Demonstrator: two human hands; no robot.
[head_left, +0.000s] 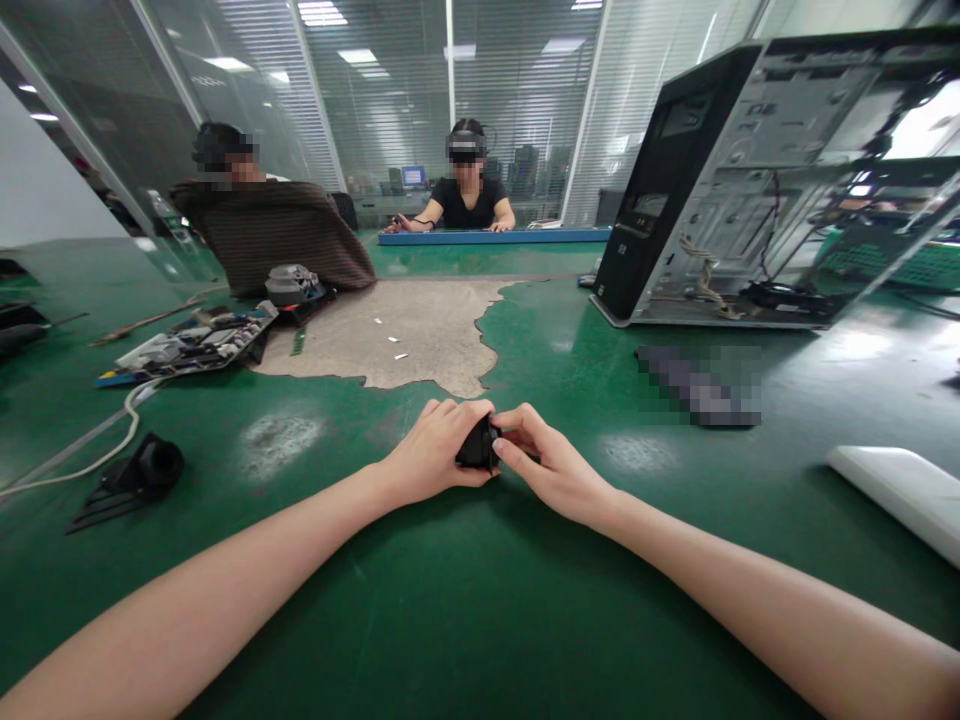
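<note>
A small black boxy part is between my two hands, just above or on the green tabletop. My left hand is wrapped round its left side, fingers over the top and thumb below. On its right edge, the thumb and fingertips of my right hand pinch it. The palms hide much of the part, so its exact kind cannot be made out.
To the right stands an opened computer case, with a blurred dark object before it and a white slab nearer. A circuit board, a cable and a black duct-like part lie left. Two people sit beyond.
</note>
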